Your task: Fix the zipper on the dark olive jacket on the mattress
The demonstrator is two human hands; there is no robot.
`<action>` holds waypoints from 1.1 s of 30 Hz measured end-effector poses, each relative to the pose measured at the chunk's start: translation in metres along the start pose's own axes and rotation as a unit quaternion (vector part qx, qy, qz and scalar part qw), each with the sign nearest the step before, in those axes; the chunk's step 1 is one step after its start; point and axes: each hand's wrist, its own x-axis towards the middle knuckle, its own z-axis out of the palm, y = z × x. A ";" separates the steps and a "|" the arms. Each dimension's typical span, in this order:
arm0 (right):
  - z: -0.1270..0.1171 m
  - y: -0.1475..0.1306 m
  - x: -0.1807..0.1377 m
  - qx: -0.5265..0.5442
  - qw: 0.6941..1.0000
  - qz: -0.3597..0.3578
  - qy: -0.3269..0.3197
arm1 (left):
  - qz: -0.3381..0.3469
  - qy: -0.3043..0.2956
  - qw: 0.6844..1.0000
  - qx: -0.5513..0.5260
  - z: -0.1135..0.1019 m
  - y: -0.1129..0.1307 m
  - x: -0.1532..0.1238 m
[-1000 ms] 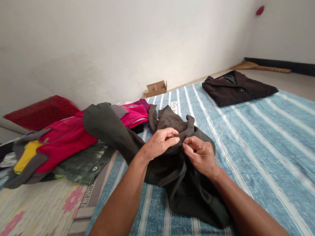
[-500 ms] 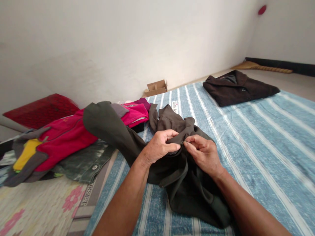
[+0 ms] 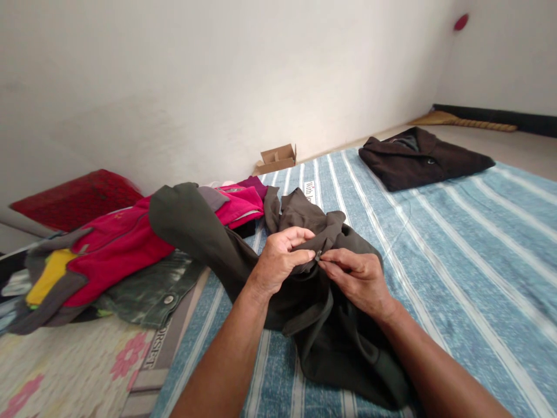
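Observation:
A dark olive jacket [image 3: 343,354] lies crumpled across the bed, one sleeve [image 3: 187,223] stretched to the left over other clothes. Between thumb and fingers, my left hand [image 3: 281,258] pinches the fabric near the jacket's opening. My right hand [image 3: 357,278] is closed in a fingertip pinch close beside it. At those fingertips shows a small metallic piece [image 3: 318,255] that looks like a zipper pull. The two hands nearly meet there, and the fabric under them is partly hidden.
A pink and grey jacket [image 3: 126,249] and dark green denim [image 3: 152,290] are heaped at the left. A folded dark brown coat [image 3: 424,159] lies on the striped blue sheet [image 3: 470,261] at the back right. An open cardboard box [image 3: 278,158] stands by the wall.
My right hand has shifted slightly left, its fingertips now at the small metallic piece. My left hand keeps its pinch, and the jacket lies almost unchanged.

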 end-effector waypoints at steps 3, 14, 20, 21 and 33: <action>0.001 -0.001 0.000 0.009 0.999 0.047 0.009 | 0.001 -0.001 1.000 -0.005 0.000 -0.002 0.000; 0.003 -0.001 0.002 0.071 0.985 0.157 -0.028 | 0.001 0.019 1.000 0.016 0.003 0.001 0.001; 0.003 -0.003 0.002 0.028 0.989 0.142 -0.035 | 0.004 0.020 1.000 0.012 0.003 0.001 0.001; 0.003 -0.004 0.001 0.018 0.990 0.137 -0.032 | 0.004 0.018 1.000 0.012 0.003 0.000 0.001; 0.003 -0.001 -0.001 -0.030 0.996 0.078 -0.014 | 0.002 -0.005 1.000 0.008 0.000 -0.004 0.002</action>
